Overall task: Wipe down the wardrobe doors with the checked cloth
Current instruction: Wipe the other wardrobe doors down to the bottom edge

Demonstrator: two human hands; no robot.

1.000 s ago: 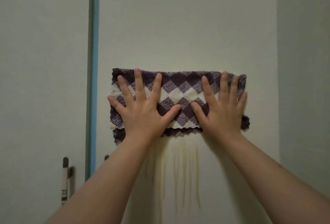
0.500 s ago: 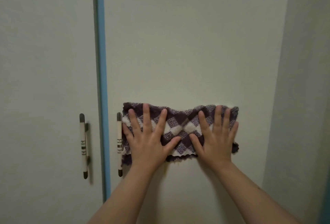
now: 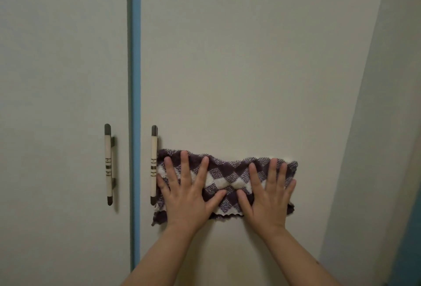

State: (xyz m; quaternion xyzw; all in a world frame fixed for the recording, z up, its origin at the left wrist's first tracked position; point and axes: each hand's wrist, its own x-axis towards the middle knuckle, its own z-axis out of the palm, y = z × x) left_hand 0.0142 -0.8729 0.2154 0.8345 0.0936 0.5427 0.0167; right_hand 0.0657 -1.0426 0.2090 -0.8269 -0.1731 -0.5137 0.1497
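Hands, left hand point(image 3: 186, 196) and right hand point(image 3: 268, 199), press unlabelled checked cloth point(image 3: 227, 180) against door point(image 3: 239, 69).

Nothing readable for you here, no text, label, brand or number anywhere. Closest thing: dark bands on door handles point(image 3: 108, 164), just decoration, not lettering. Checked cloth point(image 3: 227, 178) shows only purple-white pattern, no tag in sight. Wardrobe doors point(image 3: 239, 69) plain, no sticker or sign.

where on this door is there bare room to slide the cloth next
Bare panel above the purple-and-white checked cloth and below it between the forearms. Crowded at the left: cloth edge meets the cream bar handle. Both hands lie flat.
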